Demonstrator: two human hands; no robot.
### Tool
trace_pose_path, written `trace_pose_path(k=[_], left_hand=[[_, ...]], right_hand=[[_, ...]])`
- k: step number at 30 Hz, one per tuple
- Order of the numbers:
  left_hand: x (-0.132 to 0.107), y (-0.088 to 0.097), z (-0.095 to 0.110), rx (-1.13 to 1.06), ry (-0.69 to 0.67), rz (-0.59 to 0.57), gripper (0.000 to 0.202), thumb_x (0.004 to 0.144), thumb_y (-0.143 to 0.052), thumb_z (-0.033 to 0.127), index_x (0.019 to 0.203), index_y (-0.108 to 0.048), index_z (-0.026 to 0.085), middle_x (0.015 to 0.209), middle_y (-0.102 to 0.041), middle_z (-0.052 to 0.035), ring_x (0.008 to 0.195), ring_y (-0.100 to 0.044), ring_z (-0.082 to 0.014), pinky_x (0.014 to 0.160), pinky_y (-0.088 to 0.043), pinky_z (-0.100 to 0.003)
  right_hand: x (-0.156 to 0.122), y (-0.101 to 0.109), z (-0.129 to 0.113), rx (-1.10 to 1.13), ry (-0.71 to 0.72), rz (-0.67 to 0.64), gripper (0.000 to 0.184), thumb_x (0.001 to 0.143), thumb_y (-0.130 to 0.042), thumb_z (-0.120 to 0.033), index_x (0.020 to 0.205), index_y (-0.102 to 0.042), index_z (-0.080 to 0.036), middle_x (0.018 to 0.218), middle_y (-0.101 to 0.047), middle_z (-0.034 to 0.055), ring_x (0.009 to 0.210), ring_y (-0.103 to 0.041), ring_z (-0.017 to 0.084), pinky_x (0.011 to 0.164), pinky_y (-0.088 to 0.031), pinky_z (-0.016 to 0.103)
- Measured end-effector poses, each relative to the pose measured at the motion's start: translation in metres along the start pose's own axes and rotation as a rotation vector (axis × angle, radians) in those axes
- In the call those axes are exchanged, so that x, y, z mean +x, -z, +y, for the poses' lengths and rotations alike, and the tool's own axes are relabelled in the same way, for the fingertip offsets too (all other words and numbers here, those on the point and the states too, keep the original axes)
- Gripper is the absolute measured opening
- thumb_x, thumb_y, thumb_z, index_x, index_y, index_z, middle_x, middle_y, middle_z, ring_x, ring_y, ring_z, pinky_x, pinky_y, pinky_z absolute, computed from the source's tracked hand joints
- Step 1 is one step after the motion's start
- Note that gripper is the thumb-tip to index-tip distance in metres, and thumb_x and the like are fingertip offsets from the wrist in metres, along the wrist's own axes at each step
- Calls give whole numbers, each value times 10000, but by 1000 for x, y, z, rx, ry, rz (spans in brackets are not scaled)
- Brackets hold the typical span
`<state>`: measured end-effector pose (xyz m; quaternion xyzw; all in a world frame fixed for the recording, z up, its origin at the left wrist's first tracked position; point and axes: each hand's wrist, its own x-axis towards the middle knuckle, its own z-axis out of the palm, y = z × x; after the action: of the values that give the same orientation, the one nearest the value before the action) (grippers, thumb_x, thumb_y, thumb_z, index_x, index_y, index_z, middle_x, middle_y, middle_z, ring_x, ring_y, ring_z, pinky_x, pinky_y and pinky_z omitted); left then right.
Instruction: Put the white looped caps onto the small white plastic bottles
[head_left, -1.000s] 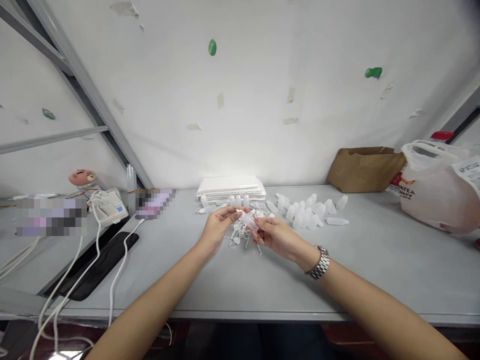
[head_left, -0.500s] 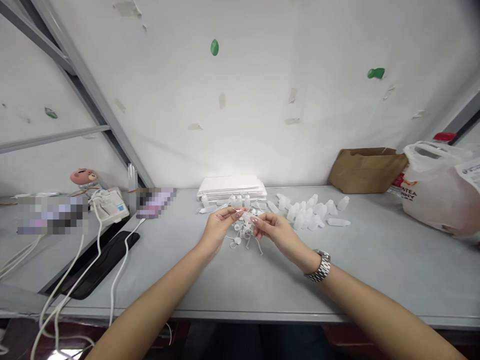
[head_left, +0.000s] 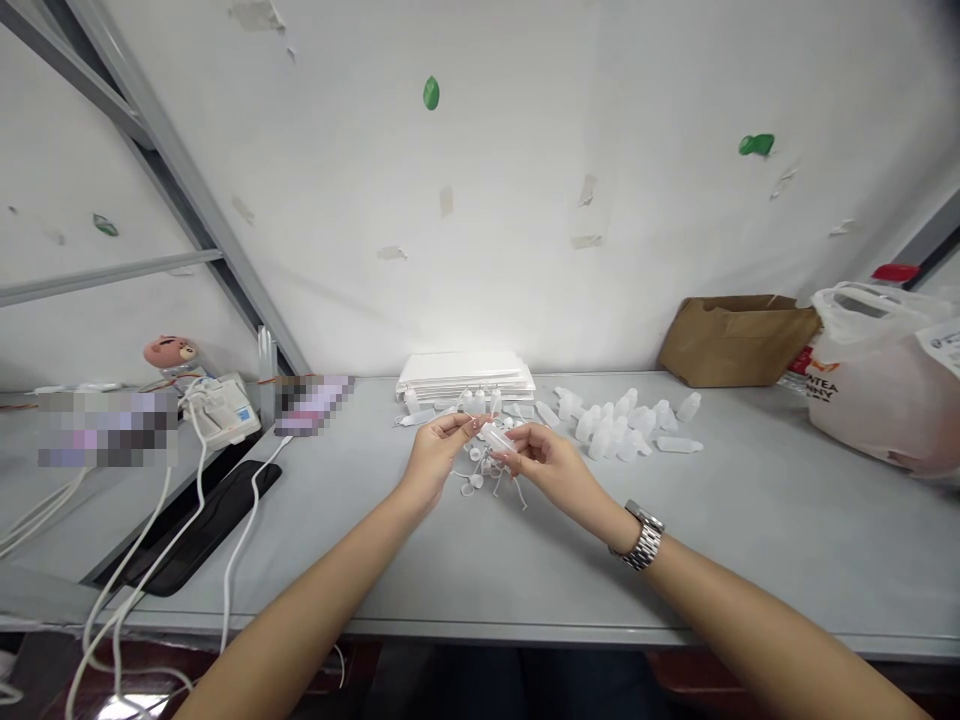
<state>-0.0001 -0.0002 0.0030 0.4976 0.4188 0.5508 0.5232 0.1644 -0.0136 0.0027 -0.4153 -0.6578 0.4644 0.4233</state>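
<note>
My right hand [head_left: 547,462] grips a small clear plastic bottle [head_left: 496,438] that lies slanted between both hands above the grey table [head_left: 465,560]. My left hand [head_left: 437,452] pinches at the bottle's upper end; what sits between those fingertips is too small to name. Under the hands lies a heap of small white caps with thin tails [head_left: 487,472]. A group of several white dropper bottles [head_left: 622,425] lies to the right of my right hand. A steel watch [head_left: 643,536] is on my right wrist.
A stack of white sheets [head_left: 465,375] lies by the wall with a few bottles in front. At right are a brown paper bag [head_left: 739,338] and a white plastic bag [head_left: 881,375]. At left lie a black phone [head_left: 202,525], white cables [head_left: 150,560] and a charger [head_left: 221,410].
My right hand opened its grip and pulled slightly away half a second ago, then came back with the bottle slanted against my left fingertips. The view shifted a little.
</note>
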Motion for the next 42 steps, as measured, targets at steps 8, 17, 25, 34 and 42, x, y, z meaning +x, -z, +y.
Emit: trace_pose_path(k=[8, 17, 25, 34, 42], left_hand=[[-1, 0, 4, 24, -22, -30, 223, 673, -672, 350, 791, -693, 162, 1003, -678, -78, 1044, -552, -249, 955, -330, -383], [1, 2, 4, 72, -71, -100, 178, 679, -661, 339, 739, -690, 174, 949, -686, -65, 985, -576, -237, 917, -359, -361], [0, 1, 5, 71, -78, -32, 162, 668, -669, 324, 731, -683, 175, 997, -667, -70, 1035, -546, -239, 915, -361, -351], [-1, 0, 3, 106, -124, -83, 133, 712, -637, 292, 765, -695, 184, 1215, -554, -90, 1219, -399, -244, 977, -317, -348], [-1, -2, 3, -15, -97, -123, 170, 721, -643, 300, 817, -679, 164, 1171, -588, -95, 1144, -480, -254, 959, -343, -366]], right_hand=[[0, 1, -9, 122, -124, -136, 290, 751, -566, -457, 754, -597, -168, 714, -619, 17, 587, -573, 123, 639, -458, 302], [-1, 3, -3, 656, -310, -354, 217, 730, -637, -353, 707, -616, -138, 604, -527, -11, 555, -491, 84, 677, -452, 292], [1, 1, -2, 481, -234, -229, 285, 743, -602, -426, 776, -590, -143, 688, -596, 31, 608, -545, 117, 693, -447, 310], [0, 0, -2, 450, -199, -199, 309, 708, -633, -438, 633, -526, -159, 577, -541, -12, 530, -483, 93, 596, -400, 271], [1, 1, 4, 695, -254, -381, 269, 784, -577, -391, 724, -594, -130, 552, -499, -25, 471, -422, 70, 641, -416, 300]])
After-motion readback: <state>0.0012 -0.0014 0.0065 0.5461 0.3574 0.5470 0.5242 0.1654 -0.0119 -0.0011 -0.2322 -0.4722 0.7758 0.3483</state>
